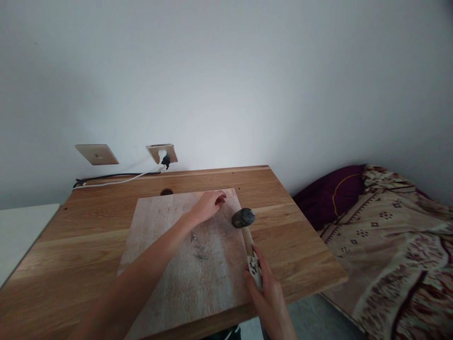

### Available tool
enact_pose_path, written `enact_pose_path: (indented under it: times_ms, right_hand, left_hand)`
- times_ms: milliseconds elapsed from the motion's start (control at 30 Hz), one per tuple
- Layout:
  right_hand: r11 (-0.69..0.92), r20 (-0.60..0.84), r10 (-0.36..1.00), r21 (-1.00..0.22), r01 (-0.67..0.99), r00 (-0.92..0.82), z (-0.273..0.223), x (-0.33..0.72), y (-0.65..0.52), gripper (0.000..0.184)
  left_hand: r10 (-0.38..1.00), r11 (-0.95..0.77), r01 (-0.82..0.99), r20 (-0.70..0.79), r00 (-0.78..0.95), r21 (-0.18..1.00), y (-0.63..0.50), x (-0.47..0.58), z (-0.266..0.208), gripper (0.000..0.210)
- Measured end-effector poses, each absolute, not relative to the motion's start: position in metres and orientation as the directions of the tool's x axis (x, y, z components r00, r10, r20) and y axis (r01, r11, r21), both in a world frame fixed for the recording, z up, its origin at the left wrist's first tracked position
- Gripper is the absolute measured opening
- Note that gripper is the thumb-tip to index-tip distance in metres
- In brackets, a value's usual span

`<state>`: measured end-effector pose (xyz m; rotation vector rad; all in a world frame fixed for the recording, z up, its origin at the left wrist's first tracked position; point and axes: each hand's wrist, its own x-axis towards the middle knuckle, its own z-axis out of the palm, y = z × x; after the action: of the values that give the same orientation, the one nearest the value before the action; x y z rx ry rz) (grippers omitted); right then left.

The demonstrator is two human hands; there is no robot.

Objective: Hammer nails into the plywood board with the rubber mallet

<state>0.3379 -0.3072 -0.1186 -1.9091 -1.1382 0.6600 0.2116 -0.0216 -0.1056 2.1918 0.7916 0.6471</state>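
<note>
My right hand [267,290] is wrapped round the pale handle of a hammer [243,217]. Its thick black head is raised over the right edge of a worn whitish board [170,278]. At the board's far right part, my left hand [210,204] has its fingers curled together in a pinch; what they hold, if anything, is hidden. Several loose nails [200,253] lie in a small heap mid-board, below my left forearm. A row of small dark marks runs along the board's far side, left of my left hand.
The board rests on a wooden table [297,245] against the wall. Cables [116,182] run along the back left to a wall socket [171,153]. A white surface [21,236] adjoins on the left. To the right is a bed with patterned bedding [382,245].
</note>
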Motion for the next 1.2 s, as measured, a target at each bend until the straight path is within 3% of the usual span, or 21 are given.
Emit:
enact_pose_path:
  times_ms: [267,467,600,833,1200]
  right_hand:
    - [-0.327,-0.101,0.877,-0.841,0.431,0.47,-0.109,0.34,-0.302,0.064]
    - [-0.505,-0.436,0.837,-0.848,0.16,0.329,-0.094,0.338,-0.297,0.085]
    - [-0.502,-0.458,0.824,-0.863,0.056,0.332,-0.088,0.337,-0.292,0.094]
    - [-0.464,-0.421,0.835,-0.885,0.043,0.353,-0.074,0.336,-0.277,0.078]
    - [-0.332,-0.28,0.918,-0.93,0.156,0.281,-0.064,0.333,-0.232,0.045]
  left_hand:
    - [0.707,-0.507,0.261,0.224,0.671,0.821,-0.017,0.207,-0.114,0.029]
    - [0.729,-0.52,0.261,0.263,0.632,0.813,-0.017,0.207,-0.119,0.024]
    - [0.739,-0.484,0.248,0.241,0.629,0.839,-0.018,0.206,-0.12,0.028]
    - [0.744,-0.516,0.295,0.25,0.619,0.804,-0.019,0.203,-0.118,0.028]
    - [0.747,-0.508,0.31,0.232,0.623,0.804,-0.02,0.204,-0.118,0.035]
